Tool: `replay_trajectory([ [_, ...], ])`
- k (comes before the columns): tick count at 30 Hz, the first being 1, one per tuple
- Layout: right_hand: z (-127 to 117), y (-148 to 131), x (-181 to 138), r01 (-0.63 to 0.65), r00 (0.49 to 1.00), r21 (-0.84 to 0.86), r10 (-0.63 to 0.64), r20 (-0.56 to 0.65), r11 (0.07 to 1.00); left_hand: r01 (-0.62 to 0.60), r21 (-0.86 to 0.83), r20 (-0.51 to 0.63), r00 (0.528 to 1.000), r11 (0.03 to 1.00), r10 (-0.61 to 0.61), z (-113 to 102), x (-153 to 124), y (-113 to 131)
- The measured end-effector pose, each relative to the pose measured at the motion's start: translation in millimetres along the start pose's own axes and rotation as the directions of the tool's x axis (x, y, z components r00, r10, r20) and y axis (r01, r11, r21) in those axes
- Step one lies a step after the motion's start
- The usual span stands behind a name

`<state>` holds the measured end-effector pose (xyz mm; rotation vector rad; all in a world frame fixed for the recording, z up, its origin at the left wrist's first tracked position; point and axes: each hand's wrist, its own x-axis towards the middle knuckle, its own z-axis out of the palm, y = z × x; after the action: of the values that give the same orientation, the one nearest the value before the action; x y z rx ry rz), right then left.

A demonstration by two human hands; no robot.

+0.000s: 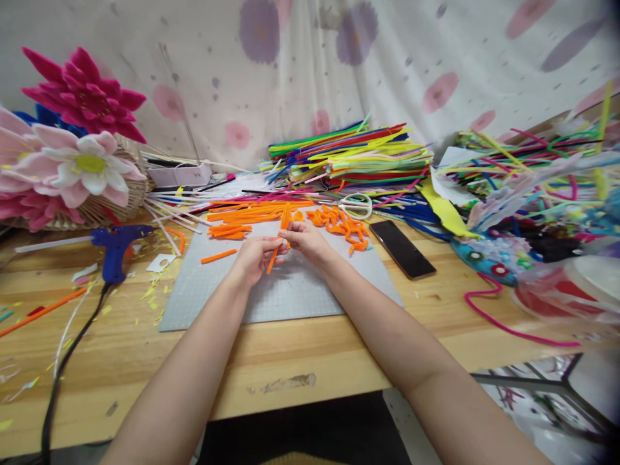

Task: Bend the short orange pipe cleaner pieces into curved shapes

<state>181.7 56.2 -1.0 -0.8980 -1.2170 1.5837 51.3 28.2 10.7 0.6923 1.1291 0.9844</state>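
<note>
Over the grey cutting mat (pixel 300 303), my left hand (pixel 258 256) and my right hand (pixel 306 239) meet, both closed on one orange pipe cleaner (pixel 272 260). Its lower end sticks out below my left fingers, and orange also rises above my right fingertips. Exactly how the fingers grip it is partly hidden. A short orange piece (pixel 219 256) lies to the left of my left hand, below a small pile of short orange pieces (pixel 229 231). Longer orange pipe cleaners (pixel 242 212) lie behind. To the right sit bent, shaped orange pieces (pixel 341 226).
Green-handled scissors (pixel 358 205) and a phone (pixel 403 249) lie at the right. A blue glue gun (pixel 115 252) with a black cord stands left, near fuzzy flowers (pixel 87 161). Bundles of coloured pipe cleaners (pixel 349 158) are piled behind. A plastic tub (pixel 566 287) stands far right.
</note>
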Motion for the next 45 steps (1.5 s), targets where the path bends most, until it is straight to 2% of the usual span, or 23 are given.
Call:
replay_trajectory([
  [3,-1.5,0.7,-1.8,-0.127,0.988,0.159,0.110,0.108,0.979,0.176,-0.104,0.087,0.982,0.979,-0.167,-0.2,-4.8,6.8],
  [5,-2.3,-0.1,-3.0,-0.169,0.978,0.225,0.135,0.158,0.960,0.231,-0.130,0.128,0.968,0.964,-0.214,1.1,-7.1,8.2],
  [8,-5.1,-1.9,-3.3,-0.168,0.977,0.252,0.126,0.173,0.953,0.170,-0.104,0.163,0.975,0.980,-0.152,1.8,-7.5,6.4],
  [12,-12.7,-1.3,-0.7,-0.119,0.990,0.182,0.103,0.096,0.976,-0.001,0.020,0.198,0.980,1.000,-0.004,-2.3,-3.5,1.5],
  [16,-16.1,-1.0,-0.4,-0.103,0.993,0.148,0.094,0.068,0.984,-0.081,0.090,0.194,0.979,0.993,0.062,-4.4,-0.4,-1.9],
  [23,-7.2,-1.2,-3.2,-0.142,0.981,0.289,0.096,0.168,0.947,0.014,-0.078,0.169,0.986,0.997,-0.001,3.2,-2.5,-5.6],
  [26,-7.2,1.3,-2.3,-0.122,0.985,0.343,0.071,0.157,0.931,0.060,-0.151,0.211,0.977,0.987,-0.027,6.1,-3.9,-6.8],
  [29,-9.3,2.7,-1.5,-0.119,0.989,0.355,0.079,0.125,0.927,0.064,-0.155,0.260,0.965,0.986,-0.022,7.4,-4.2,-7.1],
  [31,-10.5,2.8,-1.1,-0.136,0.987,0.350,0.097,0.126,0.927,0.053,-0.148,0.250,0.968,0.988,-0.015,8.0,-3.8,-7.0],
  [34,-10.7,1.6,-0.7,-0.153,0.983,0.312,0.113,0.145,0.938,-0.002,-0.131,0.176,0.984,0.991,0.025,8.7,-2.6,-7.6],
  [36,-9.7,-0.3,-0.4,-0.128,0.988,0.239,0.104,0.111,0.963,-0.080,-0.081,0.136,0.987,0.993,0.090,8.6,-1.2,-9.1],
  [39,-7.7,-3.9,0.2,-0.022,1.000,-0.012,0.022,-0.013,1.000,-0.236,0.075,0.067,0.971,0.969,0.231,7.2,2.1,-12.7],
  [41,-6.4,-5.9,0.6,0.044,0.995,-0.203,-0.060,-0.076,0.978,-0.303,0.187,0.013,0.952,0.934,0.306,5.9,4.4,-15.0],
  [43,-5.2,-6.6,1.2,0.068,0.990,-0.303,-0.102,-0.096,0.951,-0.316,0.247,-0.019,0.944,0.916,0.330,5.0,6.1,-16.1],
  [45,-3.7,-5.6,2.0,0.063,0.990,-0.316,-0.099,-0.098,0.947,-0.298,0.258,-0.037,0.948,0.919,0.317,5.0,7.0,-16.4],
])
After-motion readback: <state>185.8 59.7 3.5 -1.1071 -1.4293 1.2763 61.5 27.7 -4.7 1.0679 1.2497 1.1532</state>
